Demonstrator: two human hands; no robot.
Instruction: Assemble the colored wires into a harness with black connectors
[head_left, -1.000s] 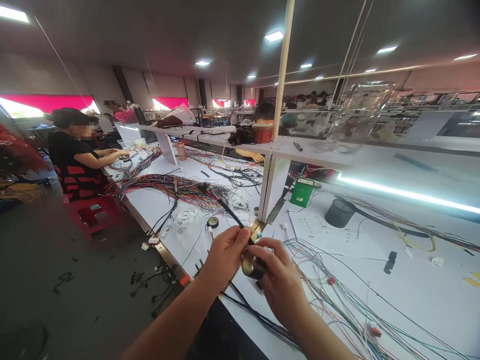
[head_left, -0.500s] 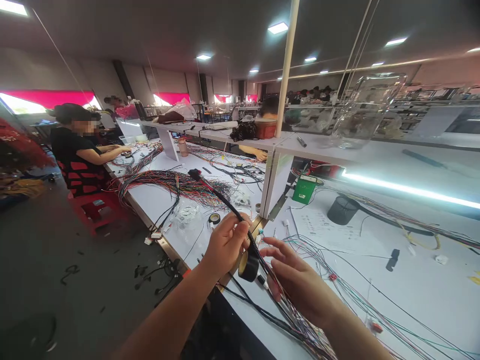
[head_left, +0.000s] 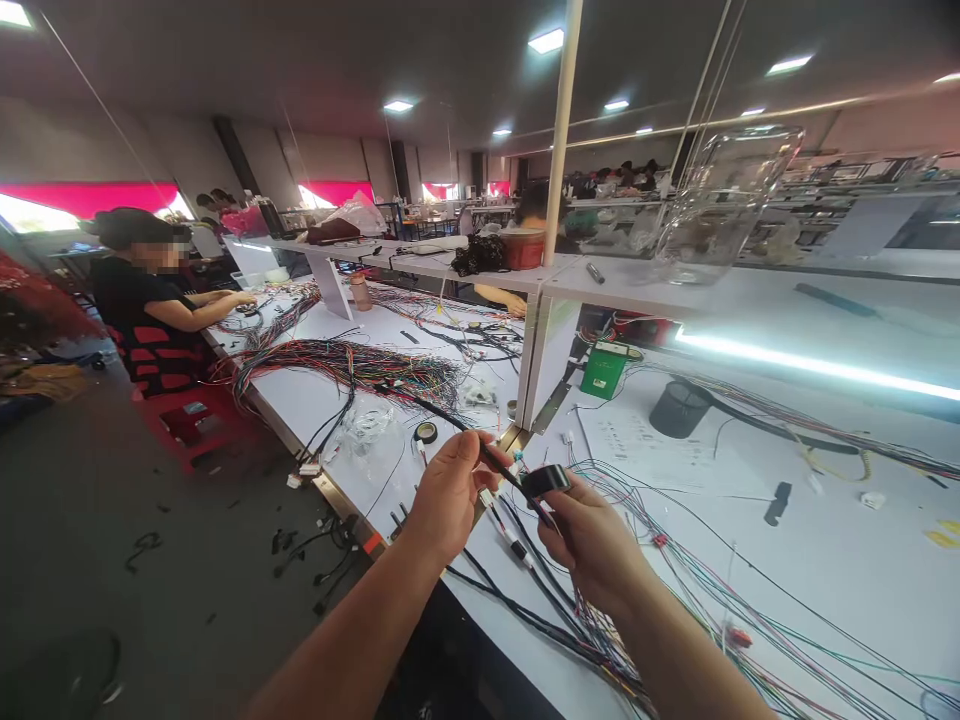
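My left hand [head_left: 448, 492] is closed around a black-taped wire harness [head_left: 504, 470], which slants from upper left down towards my right hand. In my right hand [head_left: 596, 535] is a roll of black tape [head_left: 547, 481], gripped at its edge and held against the upper side of the harness. The lower fingers of that hand curl close to the harness; their exact contact is partly hidden. Beneath both hands, a small black-and-white connector [head_left: 517, 548] hangs on thin wires, and more black-wrapped branches [head_left: 517, 612] run across the bench edge.
Another tape roll [head_left: 425, 432] lies beside a clear plastic bag [head_left: 369, 432]. A thick bundle of coloured wires [head_left: 330, 362] covers the left bench. To the right are a green box [head_left: 604, 370], a black mesh cup [head_left: 679, 408] and loose wires [head_left: 697, 580]. A co-worker [head_left: 161, 270] sits at left.
The tape roll has gone from hanging below the harness to above it, now in my right hand. My right hand has closed from an open, spread pose. The view has shifted slightly.
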